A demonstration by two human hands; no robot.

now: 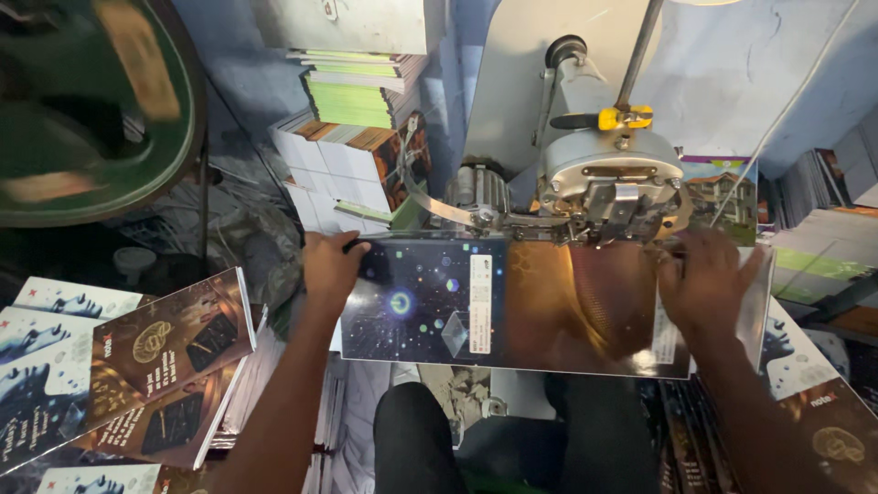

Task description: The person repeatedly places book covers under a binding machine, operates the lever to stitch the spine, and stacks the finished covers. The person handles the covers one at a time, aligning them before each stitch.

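Head view: at 9 o'clock a stack of notebooks (pixel 137 366) lies fanned out. The left hand (pixel 331 261) curls closed over the left edge of an opened glossy cover (pixel 512 306), whose long axis runs 9 to 3 o'clock, top edge toward 12 under the stitching machine (pixel 608 183). The right hand (pixel 704 279) lies flat, fingers spread, pressing the cover's right end. More notebooks (pixel 352 101) are piled at 11 o'clock.

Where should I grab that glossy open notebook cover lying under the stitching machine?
Probably by its two short ends, coming in from the left and right. The cover lies flat and wide, and the machine head blocks the far edge. The left hand and right hand already rest near the ends.
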